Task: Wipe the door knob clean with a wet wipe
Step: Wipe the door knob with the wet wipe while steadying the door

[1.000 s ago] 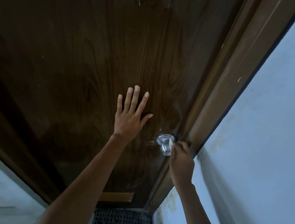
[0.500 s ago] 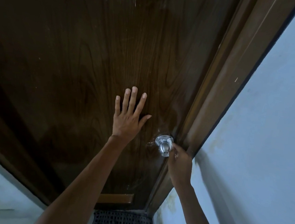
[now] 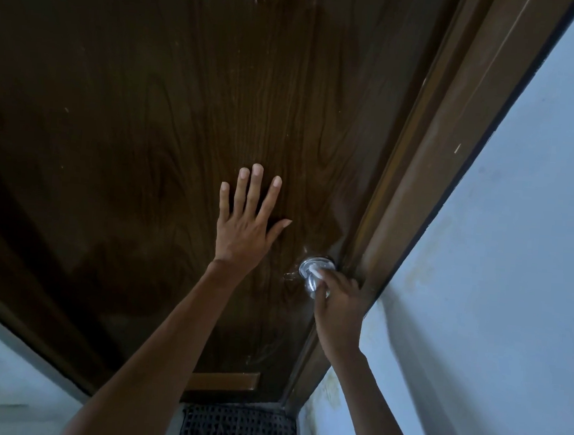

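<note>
A: Seen from the head camera, why is the left hand (image 3: 243, 234) flat on the door (image 3: 142, 120)?

B: Its fingers are straight and spread, palm against the dark wood just up and left of the door knob (image 3: 309, 283). It grips nothing. I'd guess it braces the panel so the door doesn't swing while the other hand rubs.

A: And the right hand (image 3: 338, 305)?

B: It reaches in from below on the frame side. Its fingers are curled round the knob, with the wet wipe (image 3: 315, 272) pinched under them. Only a small white edge of the wipe shows between fingertips and metal; the hand hides the remainder.

A: Where exactly is the knob?

B: At the door's right edge, just beside the door frame (image 3: 437, 160), roughly level with the left wrist. Its round base plate and the left side of the ball show. The fingers cover the right side.

A: Why hold the wipe like that?

B: Wrapping the fingers round lets the wipe follow the curve, I'd judge, and a twist of the wrist would carry it around the ball. The frame sits close, which probably explains the approach from underneath.

A: How far along is it?

B: Mid-wipe, I'd say. I can't tell whether the metal is clean. The covered side and the plate seem easiest to miss.

A: Anything else?

B: A pale wall (image 3: 515, 269) right of the frame, and a dark gridded mat (image 3: 238, 429) at the door's foot.
</note>
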